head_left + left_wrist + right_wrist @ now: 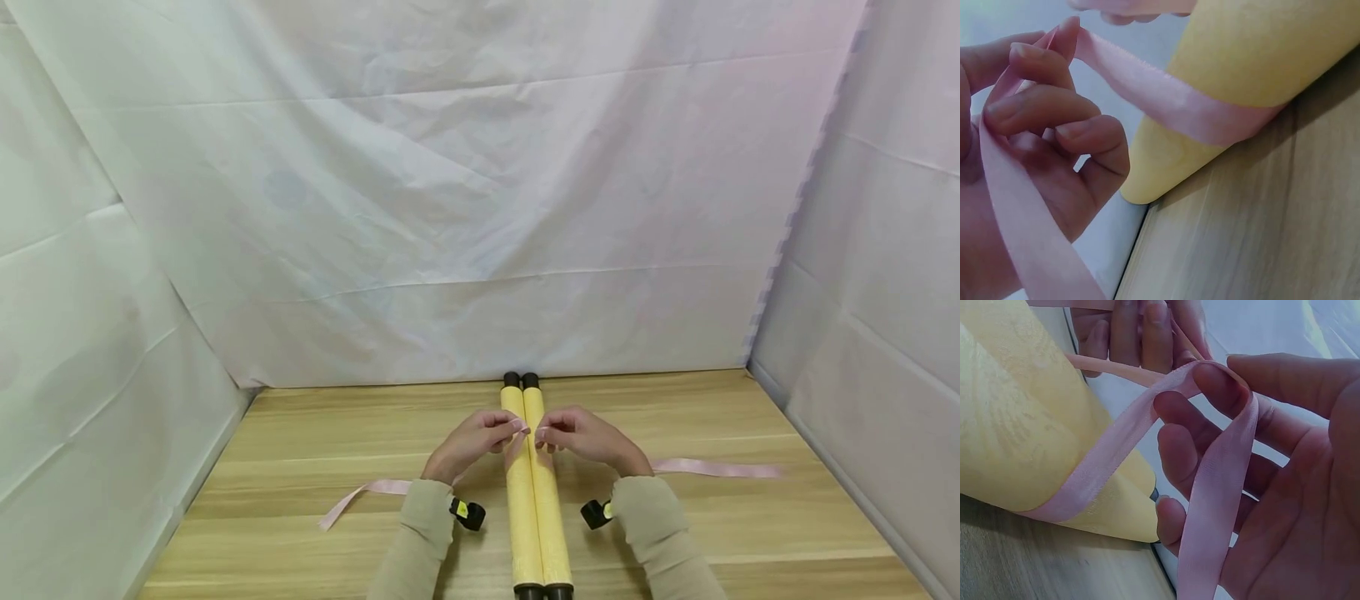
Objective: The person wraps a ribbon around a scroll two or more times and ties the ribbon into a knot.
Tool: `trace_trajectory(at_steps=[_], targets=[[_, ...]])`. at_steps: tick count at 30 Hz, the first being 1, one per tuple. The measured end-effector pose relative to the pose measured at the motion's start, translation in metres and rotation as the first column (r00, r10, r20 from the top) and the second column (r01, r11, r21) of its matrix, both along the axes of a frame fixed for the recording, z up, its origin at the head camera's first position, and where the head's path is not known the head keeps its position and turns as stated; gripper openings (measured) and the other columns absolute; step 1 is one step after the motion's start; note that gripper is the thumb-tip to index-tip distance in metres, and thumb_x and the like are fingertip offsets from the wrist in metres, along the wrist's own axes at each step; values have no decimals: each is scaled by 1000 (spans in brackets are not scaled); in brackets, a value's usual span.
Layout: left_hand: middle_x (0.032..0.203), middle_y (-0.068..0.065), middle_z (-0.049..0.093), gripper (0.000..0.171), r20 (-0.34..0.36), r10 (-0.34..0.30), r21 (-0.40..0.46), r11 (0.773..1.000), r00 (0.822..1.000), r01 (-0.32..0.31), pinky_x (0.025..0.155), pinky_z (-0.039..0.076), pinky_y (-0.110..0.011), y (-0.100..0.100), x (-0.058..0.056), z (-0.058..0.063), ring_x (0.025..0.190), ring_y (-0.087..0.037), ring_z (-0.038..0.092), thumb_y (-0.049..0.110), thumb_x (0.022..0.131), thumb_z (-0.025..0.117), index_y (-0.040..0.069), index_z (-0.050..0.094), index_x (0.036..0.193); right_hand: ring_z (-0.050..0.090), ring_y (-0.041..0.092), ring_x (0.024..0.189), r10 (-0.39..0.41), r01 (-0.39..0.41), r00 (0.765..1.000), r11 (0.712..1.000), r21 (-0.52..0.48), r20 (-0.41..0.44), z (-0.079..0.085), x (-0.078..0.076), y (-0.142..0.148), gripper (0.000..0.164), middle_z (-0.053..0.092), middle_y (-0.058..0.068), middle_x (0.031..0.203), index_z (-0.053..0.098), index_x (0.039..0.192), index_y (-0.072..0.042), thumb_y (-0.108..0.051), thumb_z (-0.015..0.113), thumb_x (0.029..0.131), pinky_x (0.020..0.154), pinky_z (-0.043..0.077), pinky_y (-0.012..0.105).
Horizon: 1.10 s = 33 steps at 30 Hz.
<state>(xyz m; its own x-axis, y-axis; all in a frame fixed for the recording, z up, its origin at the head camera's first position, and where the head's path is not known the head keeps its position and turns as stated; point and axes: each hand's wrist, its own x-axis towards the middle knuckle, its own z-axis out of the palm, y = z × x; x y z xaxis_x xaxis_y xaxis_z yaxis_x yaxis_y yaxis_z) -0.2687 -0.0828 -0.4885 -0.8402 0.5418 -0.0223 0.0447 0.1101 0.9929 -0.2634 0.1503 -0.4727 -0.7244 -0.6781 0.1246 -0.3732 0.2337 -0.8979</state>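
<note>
Two yellow rolls (pixel 527 517) with black ends lie side by side, pointing away from me. A pink ribbon (pixel 1166 103) runs around their lower sides and comes up on both flanks. Over the rolls, my left hand (pixel 480 437) pinches the ribbon between thumb and fingertip, and its tail hangs down past the palm. Just right of it, my right hand (pixel 588 437) holds the other length of ribbon (pixel 1216 487), looped over the index finger with the thumb close against it. In the head view only a small gap parts the hands.
Ribbon tails trail over the wooden table (pixel 315 442) to the left and right. White sheeting (pixel 480 208) hangs behind the table and along both sides; the rolls' far ends reach almost to it. A black wrist camera (pixel 468 514) sits beside the left sleeve, another (pixel 596 514) beside the right.
</note>
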Motion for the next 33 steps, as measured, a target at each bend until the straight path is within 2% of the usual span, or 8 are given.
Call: trace_trajectory(at_steps=[6, 10, 14, 18, 22, 25, 30, 33], targets=[[82, -5, 53, 41, -9, -15, 27, 1000, 1000, 16, 66, 41, -28, 7, 1, 0, 72, -13, 46, 35, 94, 56, -4, 66, 102, 57, 43, 80, 15, -14, 999, 1000, -11, 28, 0, 1, -2, 30, 64, 28, 89, 66, 93, 2, -23, 50, 98, 72, 49, 62], [76, -2, 50, 41, -12, -7, 42, 999, 1000, 7, 67, 39, -31, 7, 1, 1, 69, -13, 45, 35, 94, 55, -4, 66, 100, 57, 43, 81, 5, -5, 999, 1000, 0, 39, 0, 0, -2, 29, 64, 29, 89, 66, 94, 2, -22, 51, 98, 73, 51, 58], [78, 2, 57, 37, -6, 14, 48, 999, 1000, -14, 68, 43, -29, 8, 2, 1, 73, -13, 52, 35, 94, 56, 1, 69, 100, 57, 44, 82, -7, 7, 999, 1000, 20, 33, 4, 3, -3, 28, 65, 29, 90, 68, 96, 3, -20, 51, 98, 72, 53, 52], [99, -1, 69, 32, 2, 43, 44, 998, 999, -43, 76, 50, -29, 8, 3, 1, 91, -16, 61, 35, 94, 56, 10, 72, 106, 58, 44, 83, -14, 13, 1000, 999, 33, 17, 17, 9, -6, 27, 67, 28, 92, 68, 98, 5, -16, 51, 98, 71, 54, 41], [109, -3, 69, 30, 2, 54, 43, 998, 999, -54, 84, 50, -37, 9, 4, 2, 101, -19, 60, 35, 94, 56, 15, 72, 109, 59, 44, 85, -10, 9, 1000, 1000, 23, 22, 26, 14, -7, 26, 68, 28, 94, 69, 99, 7, -12, 51, 98, 71, 54, 33], [112, -2, 69, 32, 20, 46, 70, 996, 999, -47, 91, 48, -41, 10, 5, 3, 106, -18, 59, 35, 93, 56, 14, 72, 111, 59, 45, 86, -10, 10, 1000, 1000, 10, 20, 23, 13, -7, 27, 67, 30, 92, 68, 99, 7, -12, 50, 98, 73, 55, 36], [83, -2, 58, 36, 28, 35, 91, 995, 999, -38, 75, 41, -33, 9, 4, 2, 76, -13, 50, 35, 94, 55, 10, 69, 115, 61, 43, 82, -23, 23, 1000, 1000, 4, 16, 10, 6, -5, 27, 68, 27, 87, 70, 101, 2, -18, 51, 98, 75, 53, 55], [80, -4, 53, 42, 54, 11, 131, 991, 999, -18, 68, 38, -29, 7, 2, 3, 68, -13, 44, 31, 96, 52, -2, 64, 119, 62, 38, 81, -23, 23, 1000, 1000, 2, 12, 7, 4, -4, 27, 70, 23, 88, 70, 101, 0, -20, 52, 97, 75, 51, 60]])
